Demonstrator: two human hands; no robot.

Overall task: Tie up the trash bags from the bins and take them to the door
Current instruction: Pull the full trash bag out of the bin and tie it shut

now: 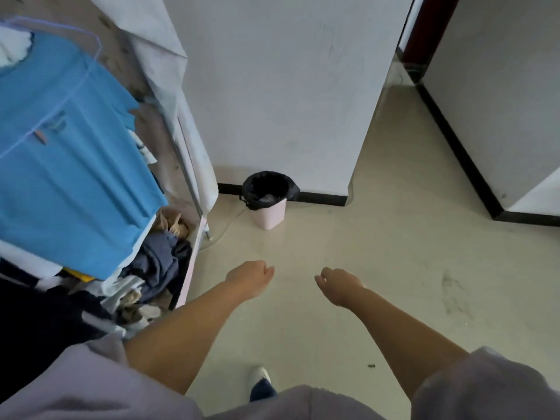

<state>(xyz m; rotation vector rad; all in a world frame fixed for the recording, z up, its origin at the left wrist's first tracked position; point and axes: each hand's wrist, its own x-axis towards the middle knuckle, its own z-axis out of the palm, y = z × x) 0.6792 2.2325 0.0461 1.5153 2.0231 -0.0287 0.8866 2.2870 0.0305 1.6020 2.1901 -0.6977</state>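
Note:
A small pink bin stands on the floor against the white wall, lined with a black trash bag whose rim folds over the top. Some rubbish shows inside the bag. My left hand and my right hand are stretched out in front of me, well short of the bin. Both hands are loosely curled with nothing in them.
A fabric wardrobe stands at the left with a blue shirt hanging and a heap of clothes at its bottom. A thin cable lies beside the bin. A passage runs back on the right, between the white walls.

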